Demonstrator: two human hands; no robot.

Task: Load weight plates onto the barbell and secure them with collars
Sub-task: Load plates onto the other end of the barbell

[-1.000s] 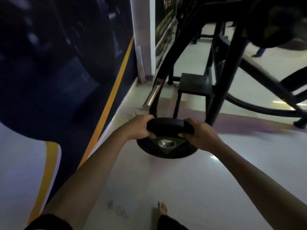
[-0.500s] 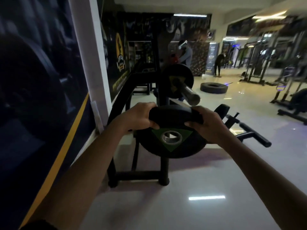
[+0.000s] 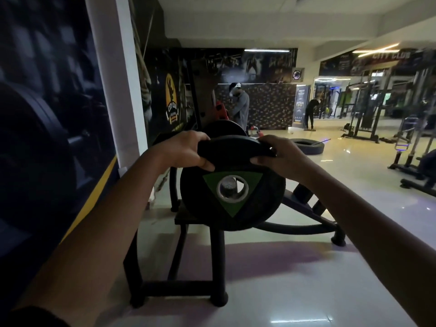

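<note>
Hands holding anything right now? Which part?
Yes. Both hands grip one black weight plate by its upper rim: left hand on the top-left edge, right hand on the top-right edge.

One head-worn camera looks forward and slightly down along both arms, close to the weight plate [image 3: 232, 185] at centre; gym floor [image 3: 354, 175] recedes toward two o'clock.
</note>
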